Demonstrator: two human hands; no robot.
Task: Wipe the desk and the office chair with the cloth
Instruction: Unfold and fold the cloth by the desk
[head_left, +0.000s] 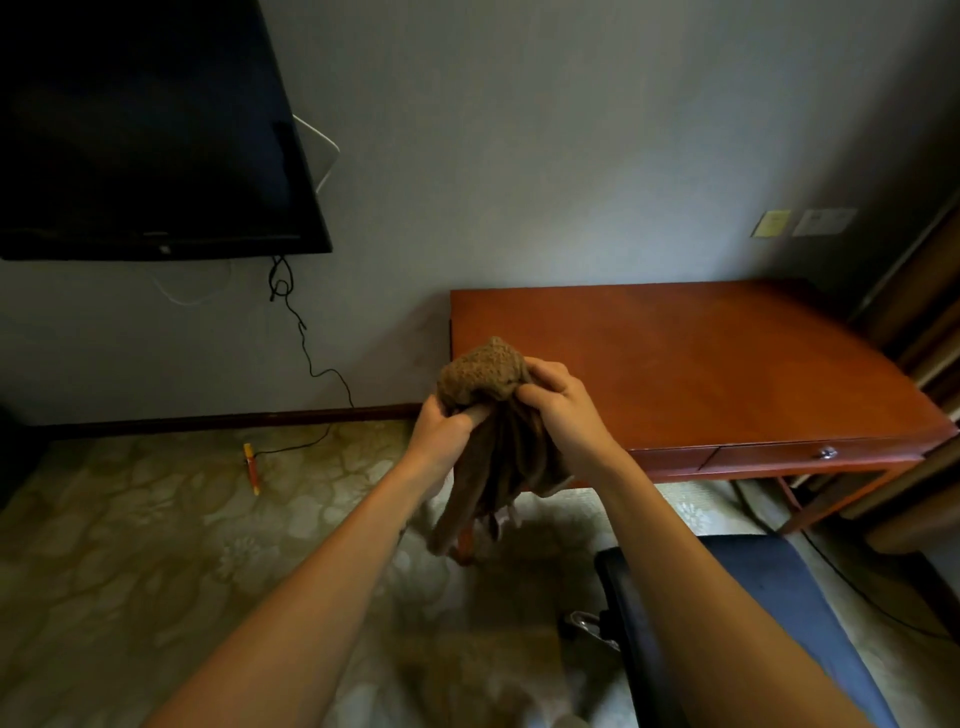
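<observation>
- Cloth (483, 379): brown, bunched into a wad at the top with its loose tails hanging down. It is held in the air in front of the desk's near-left corner, and I judge it clear of the top.
- Left hand (447, 431): fingers curled, gripping the cloth from the left just below the wad.
- Right hand (561, 405): fingers curled over the cloth from the right, clamping the same bunch.
- Desk (701, 364): red-brown top with no streaks or damp patches showing.
- Chair (779, 597): blue seat, off the desk's front edge, untouched by either hand.
- Progress, as a judgement: the cloth is being gathered or folded and no wiping stroke is under way. Desk and chair both look left to do, though a dry wipe would leave no mark, so I cannot rule one out.
- Hidden: the desk's near-left corner and part of its left leg sit behind the cloth and hands, and the fingertips are buried in the folds.
- Cut off: the right forearm crosses the chair and the frame's lower edge crops it, so the base is mostly out of sight.
- Unclear: a small orange thing (252, 467) on the carpet.
</observation>
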